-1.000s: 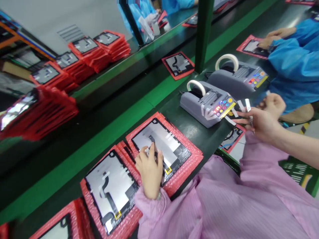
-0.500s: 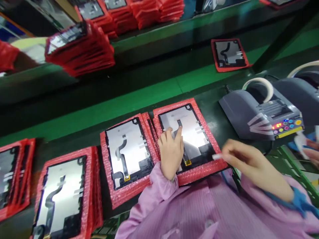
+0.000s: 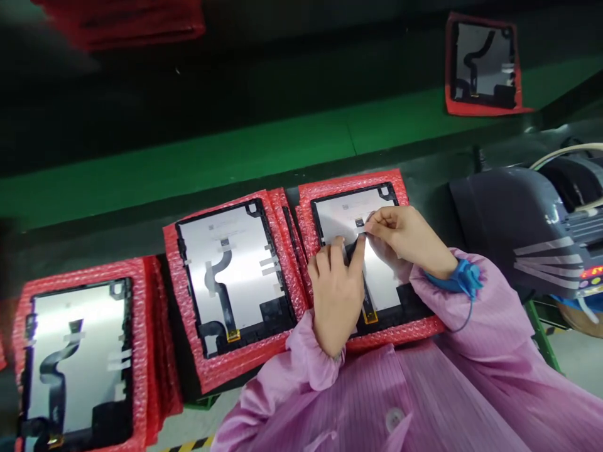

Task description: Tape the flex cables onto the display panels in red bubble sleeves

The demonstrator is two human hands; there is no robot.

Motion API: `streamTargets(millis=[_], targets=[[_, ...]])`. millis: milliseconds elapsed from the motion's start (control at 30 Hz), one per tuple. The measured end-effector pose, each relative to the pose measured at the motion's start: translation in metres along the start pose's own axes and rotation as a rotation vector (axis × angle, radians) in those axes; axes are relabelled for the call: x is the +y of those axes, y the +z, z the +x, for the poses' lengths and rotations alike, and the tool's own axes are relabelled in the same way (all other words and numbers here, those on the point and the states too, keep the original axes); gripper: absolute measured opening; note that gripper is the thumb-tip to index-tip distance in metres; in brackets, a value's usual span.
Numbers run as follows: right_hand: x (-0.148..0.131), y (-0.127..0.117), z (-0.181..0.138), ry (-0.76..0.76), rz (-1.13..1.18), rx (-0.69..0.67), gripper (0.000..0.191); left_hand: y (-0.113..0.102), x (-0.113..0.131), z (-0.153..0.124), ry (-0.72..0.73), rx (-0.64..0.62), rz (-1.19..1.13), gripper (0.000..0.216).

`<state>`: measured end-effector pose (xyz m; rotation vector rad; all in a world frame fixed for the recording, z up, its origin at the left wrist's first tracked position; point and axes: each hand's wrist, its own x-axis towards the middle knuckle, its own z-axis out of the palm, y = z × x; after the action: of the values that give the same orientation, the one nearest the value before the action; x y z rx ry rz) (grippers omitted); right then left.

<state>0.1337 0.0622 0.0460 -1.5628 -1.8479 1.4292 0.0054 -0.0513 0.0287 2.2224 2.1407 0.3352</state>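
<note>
In front of me a tablet screen panel (image 3: 384, 270) lies back side up on red bubble wrap (image 3: 400, 333). A dark flex cable (image 3: 369, 295) runs down it to a gold connector end. My left hand (image 3: 336, 295) rests on the panel, fingers spread, with the index fingertip by the cable's upper part. Thumb and index finger of my right hand (image 3: 405, 235) pinch a small piece of white tape (image 3: 362, 228) at the cable's top end. The tape touches the panel there. A blue wrist strap (image 3: 455, 279) circles my right wrist.
Another panel (image 3: 245, 270) on a wrapped stack is just left, with a further stack (image 3: 80, 351) beyond it. A grey tape dispenser (image 3: 513, 220) stands at the right. One wrapped panel (image 3: 485, 63) lies at the back right. Part of another person's hand shows at the right edge.
My right hand has moved from the panel's lower right, carrying the tape up and left to the cable's top end. My left hand stays on the panel. The view has shifted.
</note>
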Motion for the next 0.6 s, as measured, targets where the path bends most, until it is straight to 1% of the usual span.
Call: streamTargets(millis=[200, 400, 500, 600], targets=[[-0.004, 0.002, 0.005, 0.016, -0.104, 0.016, 0.015, 0.0, 0.0, -0.001, 0.003, 0.007, 0.007, 0.047], [-0.007, 0.005, 0.002, 0.018, -0.24, 0.064, 0.013, -0.001, 0.001, 0.0, -0.005, -0.007, 0.041, 0.047], [-0.01, 0.009, 0.0, 0.028, -0.325, 0.085, 0.013, -0.002, 0.002, 0.0, 0.054, -0.029, 0.087, 0.048], [-0.012, 0.013, 0.0, 0.023, -0.461, 0.099, 0.014, -0.002, 0.002, 0.002, 0.126, -0.052, 0.1, 0.049]])
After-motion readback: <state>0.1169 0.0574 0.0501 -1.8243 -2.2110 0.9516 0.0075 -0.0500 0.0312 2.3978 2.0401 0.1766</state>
